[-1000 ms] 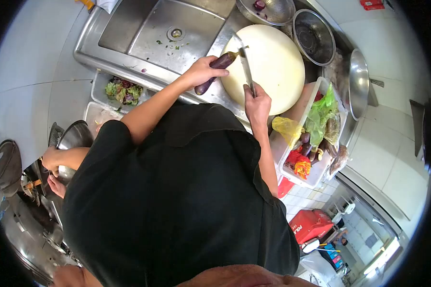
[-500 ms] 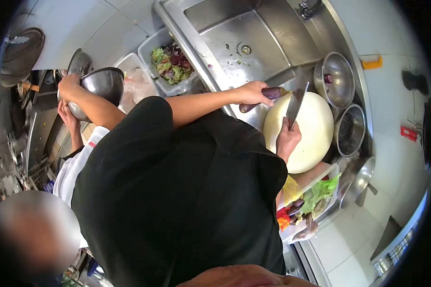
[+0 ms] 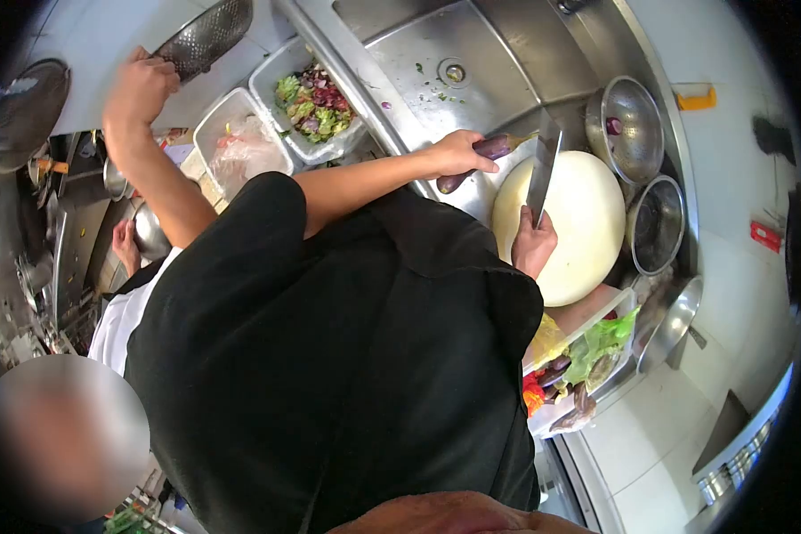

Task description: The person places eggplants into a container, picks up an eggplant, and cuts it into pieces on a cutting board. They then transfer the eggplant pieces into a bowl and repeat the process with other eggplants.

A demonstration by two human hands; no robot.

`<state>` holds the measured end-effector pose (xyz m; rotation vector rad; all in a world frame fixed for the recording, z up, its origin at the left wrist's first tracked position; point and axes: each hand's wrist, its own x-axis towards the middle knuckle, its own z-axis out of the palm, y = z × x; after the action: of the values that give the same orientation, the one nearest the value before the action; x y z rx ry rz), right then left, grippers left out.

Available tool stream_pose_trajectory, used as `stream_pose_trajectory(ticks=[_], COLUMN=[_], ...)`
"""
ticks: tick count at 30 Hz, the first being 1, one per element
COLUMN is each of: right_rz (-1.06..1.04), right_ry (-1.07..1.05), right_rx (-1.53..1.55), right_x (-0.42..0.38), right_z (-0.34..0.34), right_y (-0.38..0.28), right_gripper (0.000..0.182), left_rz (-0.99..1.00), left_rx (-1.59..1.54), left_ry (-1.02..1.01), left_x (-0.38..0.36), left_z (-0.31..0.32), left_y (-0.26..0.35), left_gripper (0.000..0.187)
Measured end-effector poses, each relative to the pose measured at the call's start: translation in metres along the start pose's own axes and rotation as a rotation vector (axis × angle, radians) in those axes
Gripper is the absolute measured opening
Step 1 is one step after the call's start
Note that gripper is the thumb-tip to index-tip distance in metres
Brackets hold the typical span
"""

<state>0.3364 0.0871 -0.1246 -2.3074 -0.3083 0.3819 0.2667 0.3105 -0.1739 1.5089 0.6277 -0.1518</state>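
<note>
Closed around a purple eggplant [image 3: 494, 147], my left hand [image 3: 457, 155] is at the near edge of the sink, left of the thick round white cutting board [image 3: 583, 236]. The eggplant's stem end points right, toward the blade. My right hand [image 3: 534, 246] grips a cleaver [image 3: 543, 178] by its handle over the left part of the board. Its broad blade stands nearly upright, edge-on to my view, beside the stem end of the eggplant.
Behind the board is a steel sink [image 3: 445, 40]. A colander [image 3: 630, 133] and a steel bowl [image 3: 657, 224] stand right. A vegetable tub [image 3: 627, 343] is nearer me. Leafy greens [image 3: 316, 102] fill another tub at left, where a co-worker's hand [image 3: 142, 89] lifts a perforated strainer [image 3: 206, 40].
My left hand has shifted slightly left and up with the eggplant, and the cleaver slightly left. The co-worker's hand has left the steel bowl and raised the strainer.
</note>
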Motion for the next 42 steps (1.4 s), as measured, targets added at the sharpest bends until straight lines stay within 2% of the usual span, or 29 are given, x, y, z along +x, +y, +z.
stream_pose_trajectory(ticks=[3,5,6,8,15,18,21,27,33,42], right_rz=[0.096,0.062,0.038,0.134,0.265,0.288,0.219,0.235,0.291,0.376], right_ry=[0.027,0.08,0.127,0.152,0.248,0.279,0.339,0.284,0.229,0.231], right_rx=[0.016,0.056,0.001,-0.028,0.007,0.058,0.06,0.064,0.066,0.087], right_x=[-0.011,-0.013,-0.019,-0.027,-0.057,-0.065,-0.068,-0.066,-0.063,-0.063], right_z=[-0.011,-0.011,-0.017,-0.024,-0.043,-0.049,-0.047,-0.049,-0.051,-0.047], right_y=[-0.001,0.035,0.028,0.038,0.061,0.063,0.076,0.093,0.097,0.1], right_gripper=[0.022,0.021,0.023,0.025,0.027,0.027,0.027,0.029,0.03,0.033], left_rz=[-0.046,-0.037,-0.024,-0.021,-0.04,-0.012,0.009,0.058,-0.007,-0.098], left_rx=[-0.054,-0.001,0.005,0.002,0.042,0.051,0.112,0.13,0.083,0.104], left_ry=[-0.074,-0.089,-0.097,-0.118,-0.189,-0.225,-0.252,-0.245,-0.207,-0.277], left_x=[-0.001,-0.002,0.0,0.004,0.007,0.007,-0.003,-0.008,-0.012,-0.004], left_z=[0.004,0.007,0.01,0.018,0.042,0.057,0.069,0.083,0.077,0.083], left_y=[0.006,0.01,0.007,0.005,0.019,0.024,0.038,0.028,0.021,0.029], left_gripper=[0.046,0.046,0.046,0.045,0.043,0.045,0.051,0.054,0.049,0.048])
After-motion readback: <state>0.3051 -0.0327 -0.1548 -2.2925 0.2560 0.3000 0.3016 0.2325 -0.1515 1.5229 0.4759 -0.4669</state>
